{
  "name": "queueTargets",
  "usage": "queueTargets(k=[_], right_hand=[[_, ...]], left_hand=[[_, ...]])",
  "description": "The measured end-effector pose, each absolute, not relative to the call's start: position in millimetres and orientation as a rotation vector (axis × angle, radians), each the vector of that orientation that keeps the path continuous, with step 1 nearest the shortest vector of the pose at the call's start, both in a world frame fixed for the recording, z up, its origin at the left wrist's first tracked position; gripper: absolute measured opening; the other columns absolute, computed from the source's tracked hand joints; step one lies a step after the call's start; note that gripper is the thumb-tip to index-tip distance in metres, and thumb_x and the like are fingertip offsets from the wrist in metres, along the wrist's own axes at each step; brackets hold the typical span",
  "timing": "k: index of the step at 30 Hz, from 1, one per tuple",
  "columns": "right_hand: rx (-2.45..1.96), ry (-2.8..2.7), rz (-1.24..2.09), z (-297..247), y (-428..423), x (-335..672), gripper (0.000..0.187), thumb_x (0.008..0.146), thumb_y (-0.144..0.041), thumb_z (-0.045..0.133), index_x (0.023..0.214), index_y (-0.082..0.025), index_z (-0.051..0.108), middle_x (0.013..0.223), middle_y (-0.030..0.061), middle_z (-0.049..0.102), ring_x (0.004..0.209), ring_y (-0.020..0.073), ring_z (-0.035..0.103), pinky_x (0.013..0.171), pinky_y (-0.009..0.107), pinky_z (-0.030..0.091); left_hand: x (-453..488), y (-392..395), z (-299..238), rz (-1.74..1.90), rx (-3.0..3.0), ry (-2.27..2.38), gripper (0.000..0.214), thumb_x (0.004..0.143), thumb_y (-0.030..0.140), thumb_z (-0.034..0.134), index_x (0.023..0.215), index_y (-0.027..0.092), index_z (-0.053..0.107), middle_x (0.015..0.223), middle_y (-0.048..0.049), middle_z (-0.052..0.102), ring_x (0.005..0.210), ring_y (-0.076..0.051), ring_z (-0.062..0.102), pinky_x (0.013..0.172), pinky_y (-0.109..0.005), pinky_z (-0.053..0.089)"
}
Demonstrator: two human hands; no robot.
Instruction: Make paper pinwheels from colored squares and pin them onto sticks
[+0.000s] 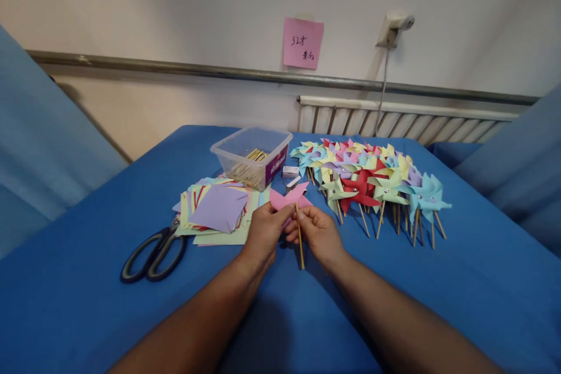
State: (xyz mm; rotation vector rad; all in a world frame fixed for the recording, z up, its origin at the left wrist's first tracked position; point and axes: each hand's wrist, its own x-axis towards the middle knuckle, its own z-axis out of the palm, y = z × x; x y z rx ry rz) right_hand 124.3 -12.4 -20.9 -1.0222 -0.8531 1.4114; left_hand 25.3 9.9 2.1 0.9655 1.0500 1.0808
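Note:
Between my two hands is a pink paper pinwheel (294, 195) with a thin wooden stick (301, 245) set against its back. My left hand (265, 228) is closed, pinching the pinwheel's paper near the centre. My right hand (319, 234) is closed around the upper part of the stick, just under the paper. The stick's lower end points down toward me. My fingers hide where the stick meets the paper. Just beyond the pinwheel lie a small white box (290, 172) and an opened small box (293, 183).
A clear plastic tub (232, 160) holds several sticks. Left of my hands, coloured paper squares (219, 207) lie piled, with dark-handled scissors (153, 254) beside them. Many finished pinwheels (362, 187) are heaped at the right on the blue tabletop (79, 298). A radiator (407, 117) lines the wall.

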Motion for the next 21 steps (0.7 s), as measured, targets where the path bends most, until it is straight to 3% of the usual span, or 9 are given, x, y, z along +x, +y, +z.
queueTargets(k=[21], right_hand=[[-0.999, -0.856, 1.382, -21.1, -12.2, 123.7, 0.039, 0.066, -0.051, 0.070, 0.073, -0.016, 0.055, 0.060, 0.0002, 0.067, 0.044, 0.0097, 0.059, 0.043, 0.020, 0.046]], left_hand=[[24.3, 13.1, -2.1, 1.097, 1.032, 1.055, 0.029, 0.071, 0.036, 0.065, 0.057, 0.016, 0.050, 0.042, 0.0059, 0.043, 0.036, -0.006, 0.037, 0.038, -0.020, 0.026]])
